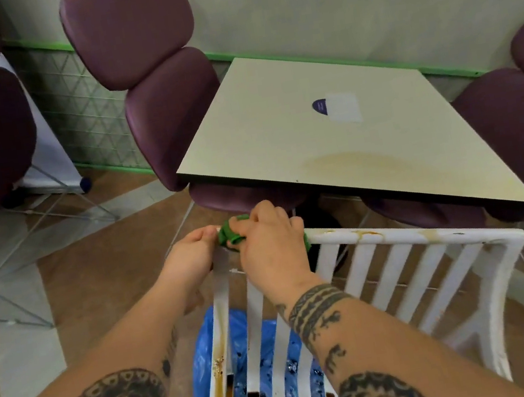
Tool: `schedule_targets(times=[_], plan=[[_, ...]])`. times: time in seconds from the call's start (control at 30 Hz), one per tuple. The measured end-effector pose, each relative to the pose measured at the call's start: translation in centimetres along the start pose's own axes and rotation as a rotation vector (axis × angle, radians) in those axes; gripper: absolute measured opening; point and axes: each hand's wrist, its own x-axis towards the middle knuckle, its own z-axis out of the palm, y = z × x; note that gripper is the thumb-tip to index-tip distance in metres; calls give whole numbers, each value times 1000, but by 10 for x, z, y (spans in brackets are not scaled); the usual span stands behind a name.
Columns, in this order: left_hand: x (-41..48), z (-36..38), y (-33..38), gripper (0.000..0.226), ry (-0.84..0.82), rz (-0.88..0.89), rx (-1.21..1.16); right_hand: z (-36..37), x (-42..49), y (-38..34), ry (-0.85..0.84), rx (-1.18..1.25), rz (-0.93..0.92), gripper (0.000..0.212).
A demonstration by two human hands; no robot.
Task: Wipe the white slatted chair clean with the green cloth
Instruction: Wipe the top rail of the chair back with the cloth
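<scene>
The right hand (268, 238) is closed over the green cloth (230, 234) on the white slatted chair (407, 237)'s top rail, whose stained length runs rightward; left hand (192, 252) grips the rail just beside

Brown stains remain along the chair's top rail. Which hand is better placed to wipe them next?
The right hand: it presses the green cloth on the top rail, nearer the stains. The left hand grips the rail's far end.

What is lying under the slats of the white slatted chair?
Under the white slatted chair, crumpled blue plastic sheeting shows through the gaps over brown floor tiles. The slats and both forearms cover the rest of it.
</scene>
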Motion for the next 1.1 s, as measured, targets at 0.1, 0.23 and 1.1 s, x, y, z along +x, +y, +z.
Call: schedule_targets(times=[0.1,0.23,1.1], plan=[[-1,2,2,29,-10,-85,34,-10,-8,19,12,-32,95,29],[-5,3,8,30,23,-37,82,-38,-3,48,-16,72,339,13],[-20,67,47,33,14,204,1105,-2,-47,87,332,230,41,33]])
